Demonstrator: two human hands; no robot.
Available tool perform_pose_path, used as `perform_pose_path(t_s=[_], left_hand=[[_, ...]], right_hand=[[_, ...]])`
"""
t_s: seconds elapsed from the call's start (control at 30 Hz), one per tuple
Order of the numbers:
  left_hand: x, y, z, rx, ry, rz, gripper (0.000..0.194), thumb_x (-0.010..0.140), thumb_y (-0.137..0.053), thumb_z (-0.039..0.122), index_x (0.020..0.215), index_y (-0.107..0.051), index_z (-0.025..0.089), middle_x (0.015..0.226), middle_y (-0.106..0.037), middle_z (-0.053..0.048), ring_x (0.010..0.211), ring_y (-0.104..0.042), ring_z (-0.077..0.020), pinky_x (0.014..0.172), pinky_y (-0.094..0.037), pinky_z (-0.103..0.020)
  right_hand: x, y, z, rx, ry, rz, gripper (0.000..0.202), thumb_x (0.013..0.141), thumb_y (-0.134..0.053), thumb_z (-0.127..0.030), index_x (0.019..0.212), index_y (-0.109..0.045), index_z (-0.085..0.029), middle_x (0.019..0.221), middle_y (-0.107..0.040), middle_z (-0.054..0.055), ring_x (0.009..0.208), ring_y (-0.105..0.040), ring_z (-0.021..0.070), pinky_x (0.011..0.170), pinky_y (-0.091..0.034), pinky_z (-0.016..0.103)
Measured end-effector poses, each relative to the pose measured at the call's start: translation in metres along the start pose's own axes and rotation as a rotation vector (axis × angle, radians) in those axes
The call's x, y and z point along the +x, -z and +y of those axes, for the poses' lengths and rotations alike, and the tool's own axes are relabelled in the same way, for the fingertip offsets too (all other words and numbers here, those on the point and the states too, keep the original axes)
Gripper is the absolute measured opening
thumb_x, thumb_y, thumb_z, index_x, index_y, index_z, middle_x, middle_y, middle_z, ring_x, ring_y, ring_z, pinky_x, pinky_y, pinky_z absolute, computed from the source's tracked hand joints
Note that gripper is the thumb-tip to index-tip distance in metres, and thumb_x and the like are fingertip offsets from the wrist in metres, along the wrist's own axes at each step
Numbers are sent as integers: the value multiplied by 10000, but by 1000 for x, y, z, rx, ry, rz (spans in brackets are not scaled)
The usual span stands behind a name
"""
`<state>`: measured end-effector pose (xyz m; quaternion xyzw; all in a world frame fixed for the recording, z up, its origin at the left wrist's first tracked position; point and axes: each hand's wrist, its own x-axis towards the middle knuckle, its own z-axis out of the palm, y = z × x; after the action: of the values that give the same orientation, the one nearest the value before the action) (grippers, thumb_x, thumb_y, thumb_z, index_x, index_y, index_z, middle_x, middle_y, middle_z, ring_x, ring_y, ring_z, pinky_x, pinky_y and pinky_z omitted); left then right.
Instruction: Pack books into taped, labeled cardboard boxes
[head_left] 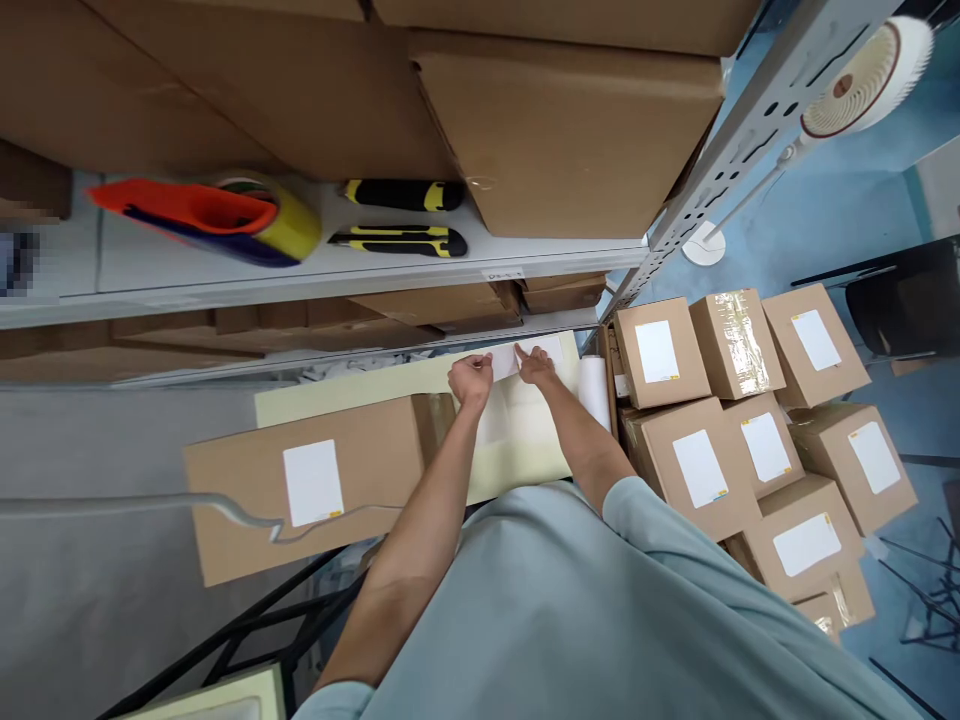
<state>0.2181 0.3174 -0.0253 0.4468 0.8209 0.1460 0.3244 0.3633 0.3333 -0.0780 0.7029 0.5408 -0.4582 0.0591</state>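
One metal rack (739, 157) rises over a pale desk (322, 398), where a person in a light teal shirt (600, 600) stands within my view. The long carton (247, 490), seeming to jut past the desk's left end, could tip or slide off if knocked. Toward the desk's far right, the white sheet (505, 363) runs between both hands and could crease or tear, I judge, should they pull unevenly. The left hand (471, 380) is curled, its fingers apparently pinching the sheet's edge; the right hand (535, 365) points an index finger at the same edge, though I cannot tell whether it grips. Counted across the room, from big to small: one standing fan (859, 85), at least eight stacked cartons (742, 500) at right, one white roll (594, 390) beside them, one orange-and-blue tape dispenser (187, 207), two black-and-yellow cutters (390, 193) on the rack, and seven white labels (311, 482), six on the stack, one on the long carton.
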Motion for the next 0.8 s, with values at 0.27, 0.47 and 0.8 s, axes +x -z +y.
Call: perform_pose_path(t_s=[0.27, 0.47, 0.8], left_hand=[[-61, 73, -4, -191, -147, 32, 336, 978, -715, 486, 1006, -847, 179, 917, -815, -80, 900, -739, -275, 854, -542, -355], [-111, 181, -70, -453, -243, -97, 487, 826, -820, 680, 837, -824, 193, 787, -767, -50, 761, -682, -218, 703, -529, -310], [-110, 288, -179, -531, -396, -399, 538, 701, -875, 745, 725, -809, 211, 766, -764, -57, 794, -705, -237, 717, -568, -310]], right_hand=[[-29, 14, -9, 35, 23, 67, 649, 1020, -653, -129, 1658, -603, -237, 1611, -594, 218, 1528, -548, 310, 1265, -402, 471], [-96, 23, -32, 140, 181, 171, 515, 1165, -522, -379, 1588, -643, -110, 1377, -769, 234, 1297, -727, 284, 1096, -522, 371], [-293, -91, -109, 378, 709, -115, 416, 881, -844, -619, 884, -851, -203, 876, -807, 14, 809, -712, 216, 772, -543, 300]])
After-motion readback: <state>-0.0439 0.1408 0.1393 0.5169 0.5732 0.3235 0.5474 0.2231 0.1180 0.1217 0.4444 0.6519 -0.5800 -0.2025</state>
